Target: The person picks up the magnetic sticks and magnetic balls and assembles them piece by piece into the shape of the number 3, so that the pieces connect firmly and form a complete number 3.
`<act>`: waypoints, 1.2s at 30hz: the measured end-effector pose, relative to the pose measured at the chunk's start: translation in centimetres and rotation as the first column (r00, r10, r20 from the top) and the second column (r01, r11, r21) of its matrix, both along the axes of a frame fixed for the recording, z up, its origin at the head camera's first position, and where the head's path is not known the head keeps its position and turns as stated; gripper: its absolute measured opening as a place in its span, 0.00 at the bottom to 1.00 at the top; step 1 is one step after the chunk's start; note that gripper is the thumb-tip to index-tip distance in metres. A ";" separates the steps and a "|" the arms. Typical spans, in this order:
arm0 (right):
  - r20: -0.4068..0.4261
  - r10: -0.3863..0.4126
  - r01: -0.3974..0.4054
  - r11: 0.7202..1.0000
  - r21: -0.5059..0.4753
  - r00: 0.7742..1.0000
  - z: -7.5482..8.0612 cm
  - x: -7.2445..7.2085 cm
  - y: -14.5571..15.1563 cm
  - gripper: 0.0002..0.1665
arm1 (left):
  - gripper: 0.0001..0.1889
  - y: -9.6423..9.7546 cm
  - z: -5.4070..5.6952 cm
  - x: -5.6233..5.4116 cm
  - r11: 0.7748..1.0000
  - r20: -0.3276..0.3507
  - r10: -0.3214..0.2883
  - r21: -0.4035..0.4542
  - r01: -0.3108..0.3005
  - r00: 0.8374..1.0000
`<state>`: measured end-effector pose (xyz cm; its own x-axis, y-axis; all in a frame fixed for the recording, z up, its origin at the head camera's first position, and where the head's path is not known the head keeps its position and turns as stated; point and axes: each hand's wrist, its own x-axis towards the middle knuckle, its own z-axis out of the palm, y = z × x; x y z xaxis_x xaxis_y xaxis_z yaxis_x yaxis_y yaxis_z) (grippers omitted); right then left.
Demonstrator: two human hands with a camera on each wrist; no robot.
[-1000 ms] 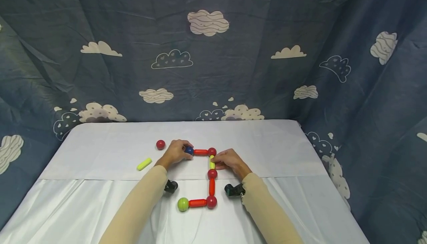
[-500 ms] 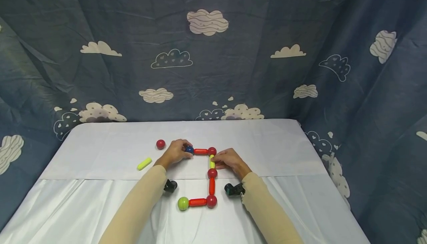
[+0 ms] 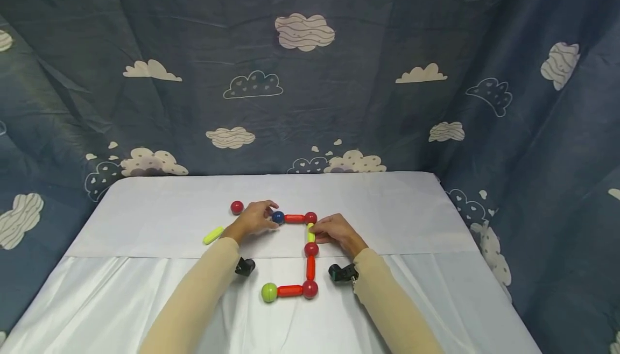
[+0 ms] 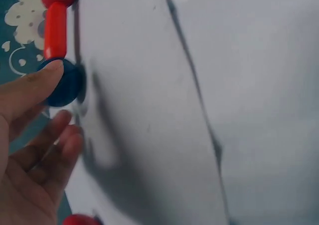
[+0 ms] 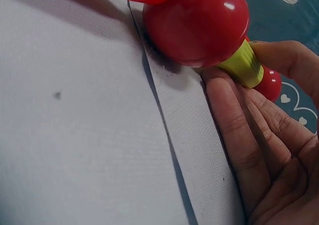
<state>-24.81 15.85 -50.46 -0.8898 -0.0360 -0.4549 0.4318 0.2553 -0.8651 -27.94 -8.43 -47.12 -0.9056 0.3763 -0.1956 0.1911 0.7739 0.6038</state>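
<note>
A chain of rods and balls lies on the white cloth. From the blue ball [image 3: 278, 218], a red rod [image 3: 294, 218] runs to a red ball [image 3: 311, 218]; a yellow-green rod [image 5: 244, 65] then leads down to another red ball [image 5: 199, 25]. My right hand [image 3: 336, 231] pinches that yellow-green rod between thumb and fingers. Beside the blue ball is my left hand [image 3: 254, 218], its fingers spread apart. In the left wrist view the thumb overlaps the blue ball; whether it touches cannot be told.
The chain continues toward me through a red rod [image 3: 310, 268] and red ball [image 3: 310, 289], then left to a green ball [image 3: 269, 292]. A loose red ball [image 3: 237, 207] and loose yellow-green rod [image 3: 213, 235] lie left. A patterned curtain [image 3: 339, 101] hangs behind the table.
My left hand has loosened from the blue ball, its fingers spreading and drawing slightly left. The right hand keeps its pinch on the yellow-green rod. The head view has shifted slightly.
</note>
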 end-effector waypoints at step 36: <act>0.083 0.019 -0.019 1.000 -0.002 0.996 0.2 -1.0 0.0 0.14 | 0.24 -8.9 4.8 4.0 0.991 0.024 -0.096 -0.094 0.098 0.995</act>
